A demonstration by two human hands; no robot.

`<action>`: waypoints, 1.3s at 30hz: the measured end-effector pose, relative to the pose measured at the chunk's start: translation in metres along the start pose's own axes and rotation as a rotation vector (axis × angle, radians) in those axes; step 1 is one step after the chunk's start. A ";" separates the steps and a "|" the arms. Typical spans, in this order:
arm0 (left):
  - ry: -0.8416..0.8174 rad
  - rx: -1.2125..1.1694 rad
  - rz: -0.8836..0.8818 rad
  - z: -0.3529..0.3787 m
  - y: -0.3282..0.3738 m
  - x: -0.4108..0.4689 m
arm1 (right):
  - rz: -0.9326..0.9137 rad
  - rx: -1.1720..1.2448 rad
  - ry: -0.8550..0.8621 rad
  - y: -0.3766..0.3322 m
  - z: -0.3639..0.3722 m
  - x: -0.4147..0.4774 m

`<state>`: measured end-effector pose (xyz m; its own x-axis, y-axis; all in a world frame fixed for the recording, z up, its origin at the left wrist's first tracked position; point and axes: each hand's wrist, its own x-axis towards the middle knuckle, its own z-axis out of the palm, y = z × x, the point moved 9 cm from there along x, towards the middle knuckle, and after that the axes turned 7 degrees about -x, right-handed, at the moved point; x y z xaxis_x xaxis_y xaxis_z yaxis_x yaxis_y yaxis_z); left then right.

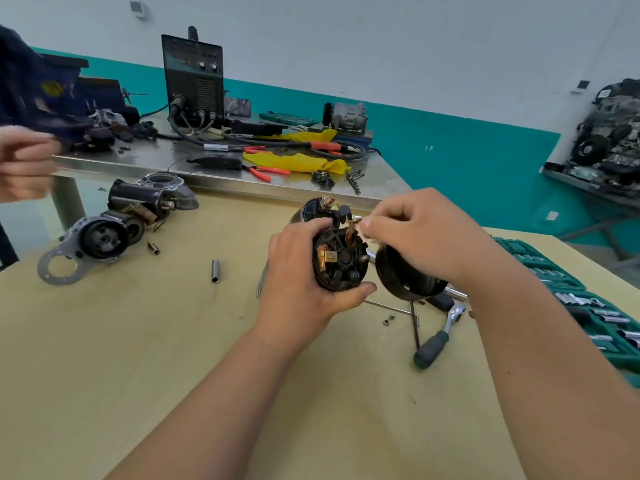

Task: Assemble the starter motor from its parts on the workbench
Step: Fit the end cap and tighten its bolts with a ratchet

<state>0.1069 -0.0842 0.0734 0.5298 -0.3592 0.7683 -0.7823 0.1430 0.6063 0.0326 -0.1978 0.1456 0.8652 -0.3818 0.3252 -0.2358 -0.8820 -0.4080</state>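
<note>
**— Where's the starter sitting right now?**
— Lifted off the workbench [138, 341], about mid-table. My left hand [298, 282] is wrapped round the motor body [341, 263], with its open brush end turned up toward me.

**— And the black end cap?**
— The end cap [405, 277] is on edge just right of the motor body, under my right wrist. I can't tell whether anything is steadying it.

**— What's your right hand busy with?**
— My right hand [419, 230] is pinching the copper brush lead [354, 221] at the top rim of the brush end. I'd call this the brush step, before closing up.

**— So what comes next?**
— Probably tucking that lead down flat with light fingertip work, since it looks soft. Then the cap goes on square, and the small nut [389, 320] on the bench below it comes later.
</note>
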 end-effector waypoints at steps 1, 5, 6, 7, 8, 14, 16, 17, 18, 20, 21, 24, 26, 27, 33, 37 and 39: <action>-0.002 0.016 0.000 0.001 0.000 0.001 | -0.016 -0.008 0.064 -0.005 -0.008 -0.005; 0.012 0.054 -0.037 0.009 0.006 0.003 | -0.079 -0.143 0.124 -0.032 0.001 -0.026; 0.013 0.076 -0.044 0.010 0.007 0.003 | -0.078 -0.204 0.119 -0.035 0.009 -0.029; 0.013 0.104 -0.038 0.011 0.008 0.002 | -0.076 -0.249 0.129 -0.036 0.016 -0.030; 0.013 0.126 -0.033 0.012 0.008 0.001 | -0.080 -0.274 0.152 -0.037 0.019 -0.031; -0.002 0.119 -0.060 0.013 0.008 0.000 | -0.213 -0.213 0.183 -0.036 0.019 -0.036; 0.003 0.109 -0.067 0.013 0.007 0.000 | -0.177 -0.053 0.160 -0.029 0.017 -0.035; 0.006 0.102 -0.075 0.012 0.007 0.000 | -0.147 0.063 0.139 -0.024 0.016 -0.034; 0.007 0.097 -0.081 0.012 0.006 0.001 | -0.114 0.175 0.125 -0.017 0.014 -0.033; -0.009 0.110 -0.084 0.013 0.004 0.003 | 0.020 0.373 0.181 0.006 0.005 -0.028; -0.024 0.127 -0.089 0.015 0.003 0.005 | 0.148 0.487 0.234 0.026 0.003 -0.027; -0.055 0.176 -0.065 0.015 0.002 0.008 | 0.630 1.055 0.190 0.078 0.038 -0.034; -0.035 0.176 -0.013 0.008 0.009 0.009 | 0.760 1.332 0.084 0.085 0.070 -0.040; -0.007 0.165 0.006 0.002 0.014 0.011 | 0.775 1.372 0.049 0.086 0.080 -0.042; 0.265 -0.041 -0.227 -0.029 0.021 0.024 | 0.618 1.711 -0.125 0.052 0.100 -0.035; 0.226 -0.177 -0.411 -0.026 0.000 0.036 | 0.624 1.774 -0.005 0.045 0.093 -0.024; 0.189 -0.230 -0.447 -0.023 -0.009 0.039 | 0.683 1.702 0.071 0.051 0.088 -0.018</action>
<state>0.1425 -0.0787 0.1024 0.8610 -0.2620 0.4359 -0.3865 0.2201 0.8957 0.0440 -0.2114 0.0436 0.7931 -0.5612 -0.2368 0.1936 0.6008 -0.7756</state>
